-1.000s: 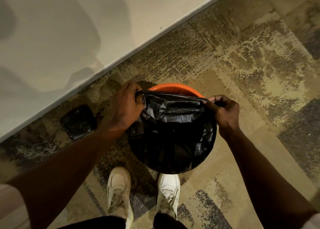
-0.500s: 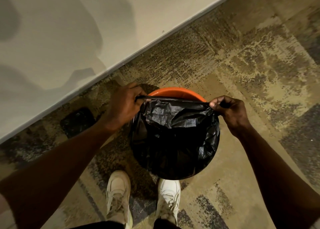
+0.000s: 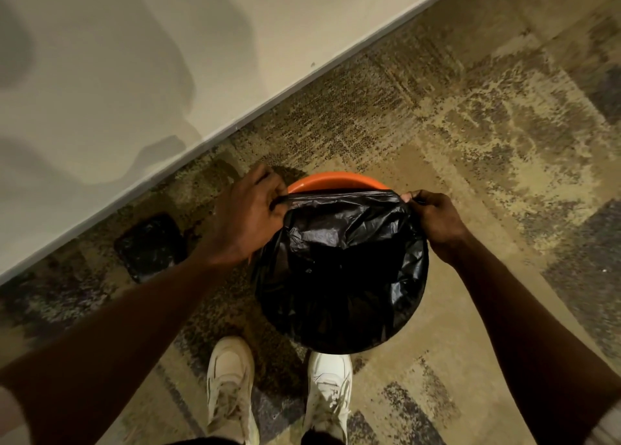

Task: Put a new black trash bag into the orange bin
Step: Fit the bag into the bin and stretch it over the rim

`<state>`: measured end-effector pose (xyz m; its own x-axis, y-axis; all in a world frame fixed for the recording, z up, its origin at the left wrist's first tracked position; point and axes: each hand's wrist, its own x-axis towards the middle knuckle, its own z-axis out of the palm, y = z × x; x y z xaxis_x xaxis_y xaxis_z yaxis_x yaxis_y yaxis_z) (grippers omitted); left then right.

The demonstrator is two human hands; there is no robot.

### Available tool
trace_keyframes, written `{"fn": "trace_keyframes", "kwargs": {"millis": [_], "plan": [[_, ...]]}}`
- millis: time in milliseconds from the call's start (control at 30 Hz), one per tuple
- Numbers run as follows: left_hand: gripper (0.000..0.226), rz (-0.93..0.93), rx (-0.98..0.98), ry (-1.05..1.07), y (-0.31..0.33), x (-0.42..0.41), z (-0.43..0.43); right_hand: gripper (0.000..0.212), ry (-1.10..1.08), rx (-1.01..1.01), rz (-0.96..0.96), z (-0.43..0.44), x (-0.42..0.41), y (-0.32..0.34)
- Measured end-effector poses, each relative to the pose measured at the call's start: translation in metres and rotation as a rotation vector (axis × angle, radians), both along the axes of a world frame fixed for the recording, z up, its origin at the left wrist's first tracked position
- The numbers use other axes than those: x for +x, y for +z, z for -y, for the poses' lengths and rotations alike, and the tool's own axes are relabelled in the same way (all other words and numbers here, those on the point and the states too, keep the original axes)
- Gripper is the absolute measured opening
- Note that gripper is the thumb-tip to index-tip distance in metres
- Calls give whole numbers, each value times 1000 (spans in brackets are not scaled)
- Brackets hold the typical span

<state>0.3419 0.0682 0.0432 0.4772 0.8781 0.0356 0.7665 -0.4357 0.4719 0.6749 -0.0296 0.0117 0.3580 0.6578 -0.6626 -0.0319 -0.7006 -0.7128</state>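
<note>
The orange bin (image 3: 336, 179) stands on the carpet in front of my feet; only the far arc of its rim shows. The black trash bag (image 3: 342, 276) drapes over the near part of the bin and hides the rest of it. My left hand (image 3: 247, 219) pinches the bag's top edge at the bin's left side. My right hand (image 3: 437, 217) pinches the same edge at the right side. The edge is stretched taut between both hands, just short of the far rim.
A white wall with a baseboard (image 3: 235, 127) runs diagonally behind the bin. A flat folded black bag (image 3: 149, 248) lies on the carpet to the left. My white shoes (image 3: 232, 387) stand just below the bin. Patterned carpet (image 3: 487, 135) spreads to the right.
Both hands have carried the bag's stretched edge a little farther toward the far rim, so less of the orange rim shows. The right hand has shifted slightly outward.
</note>
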Motion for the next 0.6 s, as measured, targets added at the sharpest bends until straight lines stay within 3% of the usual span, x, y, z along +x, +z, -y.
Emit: {"fn": "trace_keyframes", "kwargs": {"millis": [100, 200, 267, 500, 600], "plan": [[16, 11, -2, 21, 2, 5, -1, 20, -57, -92, -126, -5, 3, -4], [19, 24, -22, 35, 6, 9, 1, 38, -94, -269, -378, -10, 4, -7], [20, 25, -45, 29, 8, 10, 2, 44, -85, -344, -436, -15, 1, -9], [21, -14, -110, 103, 10, 20, 10, 36, -31, -436, -239, -31, -2, -5], [19, -13, -137, 127, 12, 23, 10, 16, 6, -359, 35, -39, -3, 3]]}}
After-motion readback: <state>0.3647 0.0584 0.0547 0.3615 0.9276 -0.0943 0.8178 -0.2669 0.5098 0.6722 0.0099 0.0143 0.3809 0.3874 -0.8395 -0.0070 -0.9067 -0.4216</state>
